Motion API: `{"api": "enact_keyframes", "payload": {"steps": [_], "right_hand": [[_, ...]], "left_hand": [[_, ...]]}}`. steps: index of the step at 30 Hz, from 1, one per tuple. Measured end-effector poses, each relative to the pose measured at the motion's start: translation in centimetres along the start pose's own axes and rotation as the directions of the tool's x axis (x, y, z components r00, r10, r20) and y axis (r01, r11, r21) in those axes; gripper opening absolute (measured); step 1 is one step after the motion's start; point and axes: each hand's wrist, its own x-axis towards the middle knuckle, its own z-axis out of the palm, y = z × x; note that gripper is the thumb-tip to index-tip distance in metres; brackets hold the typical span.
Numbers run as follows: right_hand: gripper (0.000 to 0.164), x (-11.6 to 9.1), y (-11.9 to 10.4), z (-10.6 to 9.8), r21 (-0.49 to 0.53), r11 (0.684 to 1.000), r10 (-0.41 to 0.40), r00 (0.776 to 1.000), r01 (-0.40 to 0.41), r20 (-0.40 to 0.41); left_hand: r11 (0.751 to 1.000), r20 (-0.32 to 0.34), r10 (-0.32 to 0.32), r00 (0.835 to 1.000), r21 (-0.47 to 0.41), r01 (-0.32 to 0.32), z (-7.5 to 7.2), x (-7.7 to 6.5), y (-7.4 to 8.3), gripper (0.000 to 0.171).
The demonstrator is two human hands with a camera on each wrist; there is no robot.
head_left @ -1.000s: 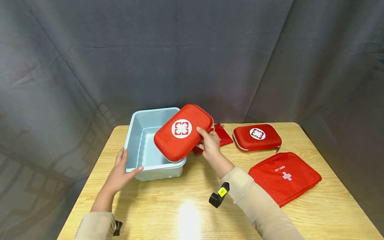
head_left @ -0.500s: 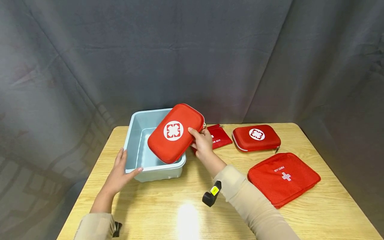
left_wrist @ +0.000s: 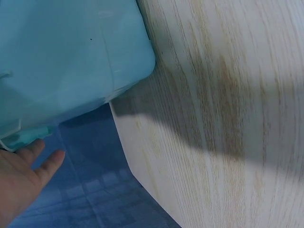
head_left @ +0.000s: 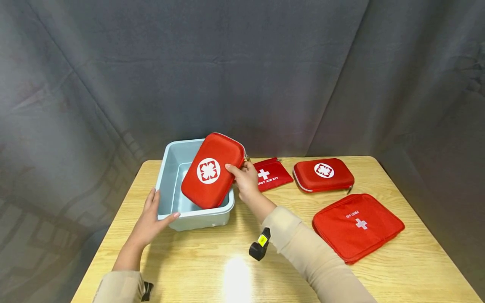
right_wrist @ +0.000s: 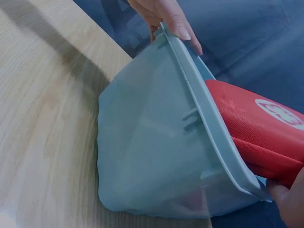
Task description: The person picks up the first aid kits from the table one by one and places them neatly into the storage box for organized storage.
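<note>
My right hand (head_left: 246, 179) pinches the right end of a red hard-shell first aid case (head_left: 210, 172), thumb on top and fingers underneath. Tilted, the case overlaps the inside of a pale blue plastic bin (head_left: 162, 176); its lower end is inside the rim in the right wrist view. My left hand (head_left: 148, 221) holds the bin's front-left corner, with the thumb on the front rim and the fingers along the left side. That corner grip also shows in the right wrist view, where the left hand (right_wrist: 166, 19) is at the top.
Right of the bin lies a flat red first aid kit pouch (head_left: 274, 174). A second red hard case (head_left: 323, 173) sits at the back right, with a larger red first aid bag (head_left: 358, 229) in front. A grey curtain (head_left: 242, 71) stands behind the wooden table (head_left: 197, 269).
My right hand has carried the red case left over the bin, turning it more upright. More of the flat pouch shows. The left hand stays at the bin's corner.
</note>
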Motion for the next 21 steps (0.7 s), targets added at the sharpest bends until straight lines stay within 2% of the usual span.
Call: {"api": "enact_keyframes", "payload": {"steps": [4,5,7,12,17,21], "right_hand": [[0.046,-3.2,-3.6,0.8,-0.029,1.000,0.004,1.000,-0.005,-0.006],[0.045,-3.5,-3.8,0.9,-0.027,1.000,-0.016,1.000,0.016,-0.004],[0.044,-4.7,-5.4,1.2,-0.037,0.999,-0.007,1.000,0.007,-0.006],[0.038,-6.5,-7.6,2.1,-0.070,0.998,-0.002,1.000,0.003,0.008],[0.037,-6.5,-7.2,2.6,-0.135,0.991,0.019,0.999,-0.013,0.040],[0.039,-6.7,-7.3,2.8,-0.137,0.991,0.015,0.997,-0.006,0.070]], "left_hand": [[1.000,-0.004,0.002,1.000,-0.006,-0.002,0.0,0.0,0.0,0.095],[1.000,-0.004,0.001,1.000,-0.009,-0.001,0.0,0.0,0.0,0.095],[1.000,-0.004,0.001,1.000,-0.010,-0.001,-0.1,0.0,0.0,0.095],[1.000,-0.007,-0.004,1.000,-0.006,0.004,-0.1,-0.1,0.0,0.095],[1.000,-0.002,-0.014,1.000,-0.003,0.014,-0.1,-0.1,0.0,0.096],[1.000,0.002,-0.017,1.000,-0.004,0.017,0.0,0.0,0.1,0.096]]}}
